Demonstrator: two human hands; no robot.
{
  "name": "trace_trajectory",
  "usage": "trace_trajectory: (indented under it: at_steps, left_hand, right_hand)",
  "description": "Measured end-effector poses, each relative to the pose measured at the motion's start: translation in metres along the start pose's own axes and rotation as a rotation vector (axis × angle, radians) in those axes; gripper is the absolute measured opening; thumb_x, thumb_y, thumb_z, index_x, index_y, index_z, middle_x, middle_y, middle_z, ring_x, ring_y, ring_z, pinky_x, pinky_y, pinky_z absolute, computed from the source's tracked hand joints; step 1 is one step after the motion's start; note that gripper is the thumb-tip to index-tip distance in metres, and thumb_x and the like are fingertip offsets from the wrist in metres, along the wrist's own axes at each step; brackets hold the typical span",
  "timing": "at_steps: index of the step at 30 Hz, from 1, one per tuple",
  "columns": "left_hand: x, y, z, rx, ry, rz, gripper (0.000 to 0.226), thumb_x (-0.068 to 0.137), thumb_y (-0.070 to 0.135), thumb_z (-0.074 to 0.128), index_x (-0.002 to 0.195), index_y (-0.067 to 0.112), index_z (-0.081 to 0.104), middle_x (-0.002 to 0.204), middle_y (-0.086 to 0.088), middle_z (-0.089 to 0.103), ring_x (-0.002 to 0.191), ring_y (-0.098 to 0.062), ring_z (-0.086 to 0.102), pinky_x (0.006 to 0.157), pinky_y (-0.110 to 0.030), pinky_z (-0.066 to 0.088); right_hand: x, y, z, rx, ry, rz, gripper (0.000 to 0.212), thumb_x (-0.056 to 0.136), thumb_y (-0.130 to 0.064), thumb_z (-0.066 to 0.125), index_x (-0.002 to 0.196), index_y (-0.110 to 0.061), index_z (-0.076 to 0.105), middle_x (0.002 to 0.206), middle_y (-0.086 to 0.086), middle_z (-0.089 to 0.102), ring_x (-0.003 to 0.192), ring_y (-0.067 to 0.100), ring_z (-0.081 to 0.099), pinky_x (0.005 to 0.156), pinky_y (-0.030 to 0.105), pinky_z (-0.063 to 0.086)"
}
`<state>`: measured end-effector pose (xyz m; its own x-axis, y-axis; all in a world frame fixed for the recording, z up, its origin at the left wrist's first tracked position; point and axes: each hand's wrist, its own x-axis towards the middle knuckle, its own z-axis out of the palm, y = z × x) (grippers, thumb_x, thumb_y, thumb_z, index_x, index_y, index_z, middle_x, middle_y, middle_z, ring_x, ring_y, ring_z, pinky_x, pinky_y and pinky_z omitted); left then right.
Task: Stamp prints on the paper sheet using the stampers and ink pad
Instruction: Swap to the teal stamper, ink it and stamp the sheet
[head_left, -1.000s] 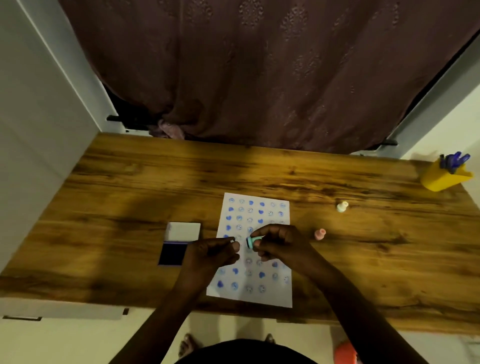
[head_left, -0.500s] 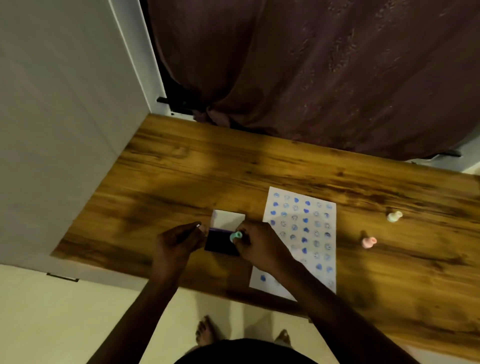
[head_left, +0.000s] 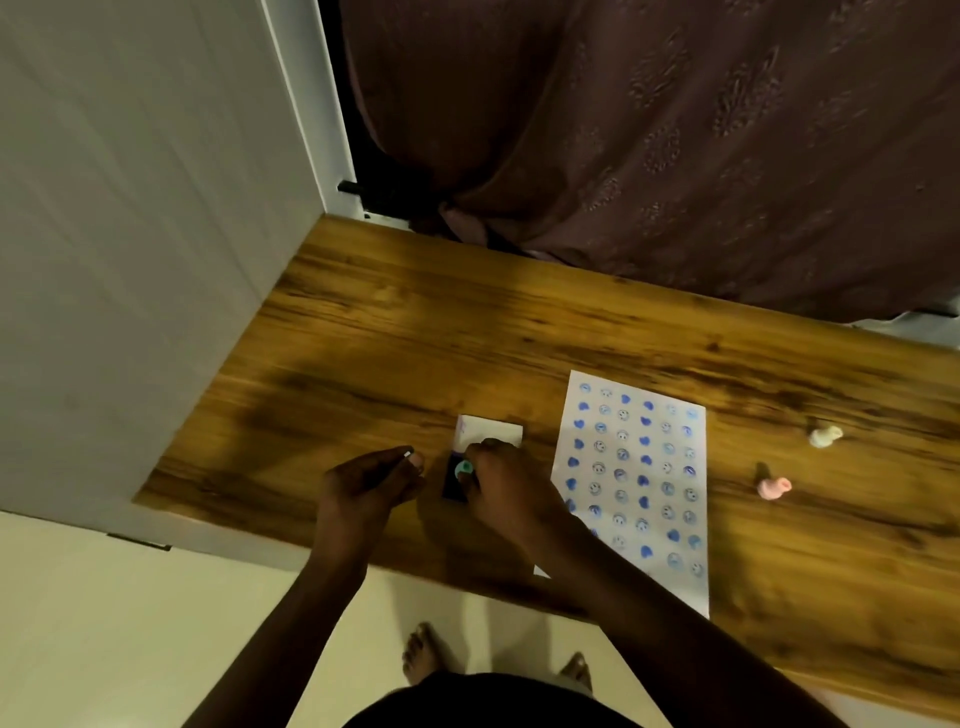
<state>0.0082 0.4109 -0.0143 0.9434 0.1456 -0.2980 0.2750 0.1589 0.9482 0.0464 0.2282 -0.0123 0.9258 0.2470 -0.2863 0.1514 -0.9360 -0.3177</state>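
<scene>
The right hand (head_left: 498, 483) is pinching a small teal plastic stamper (head_left: 464, 469) (light, rigid, best gripped by its sides) onto the dark ink pad (head_left: 456, 486), left of the stamped white paper sheet (head_left: 636, 478); the left hand (head_left: 363, 486) is hovering beside the pad, fingers curled, apparently empty.

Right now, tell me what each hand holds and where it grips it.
The right hand pinches the teal stamper by its upper body, over the ink pad. The left hand is curled beside the pad; whether it holds anything cannot be told.
</scene>
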Motion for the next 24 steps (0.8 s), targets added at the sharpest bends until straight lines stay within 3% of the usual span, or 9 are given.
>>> trace_trajectory:
  at_steps: [3,12,17,24]
  left_hand:
    - [0.003,-0.003,0.003,0.019,-0.007,0.007,0.021,0.091,0.011,0.075,0.109,0.000,0.079,0.101,-0.016,0.082,0.095,-0.029,0.080,0.084,-0.034,0.065]
    - [0.004,-0.012,0.012,0.037,-0.112,0.060,0.015,0.093,0.016,0.074,0.103,0.019,0.084,0.100,-0.005,0.084,0.097,-0.023,0.080,0.079,-0.029,0.065]
    - [0.002,-0.005,0.020,0.064,-0.134,0.089,0.013,0.094,0.017,0.074,0.101,0.018,0.084,0.097,-0.007,0.084,0.094,-0.026,0.081,0.081,-0.035,0.066]
    - [-0.003,0.008,0.028,0.074,-0.136,0.095,0.012,0.091,0.019,0.077,0.100,0.018,0.084,0.096,-0.009,0.084,0.093,-0.028,0.081,0.083,-0.038,0.066]
  right_hand:
    - [0.003,-0.004,0.004,-0.017,-0.060,0.039,0.043,0.104,-0.029,0.055,0.144,-0.013,0.052,0.150,0.010,0.054,0.137,0.029,0.052,0.119,0.038,0.037]
    - [0.000,-0.014,0.011,-0.103,-0.001,0.000,0.028,0.100,-0.024,0.062,0.125,-0.010,0.066,0.129,0.013,0.066,0.119,0.029,0.063,0.105,0.040,0.051]
    - [0.005,-0.014,0.002,-0.026,-0.063,0.045,0.037,0.101,-0.021,0.062,0.134,-0.006,0.059,0.140,0.016,0.060,0.128,0.031,0.057,0.111,0.041,0.043]
    - [0.001,-0.003,-0.008,0.236,0.055,0.126,0.033,0.096,-0.019,0.070,0.126,-0.007,0.066,0.128,0.015,0.068,0.118,0.030,0.065,0.101,0.037,0.054]
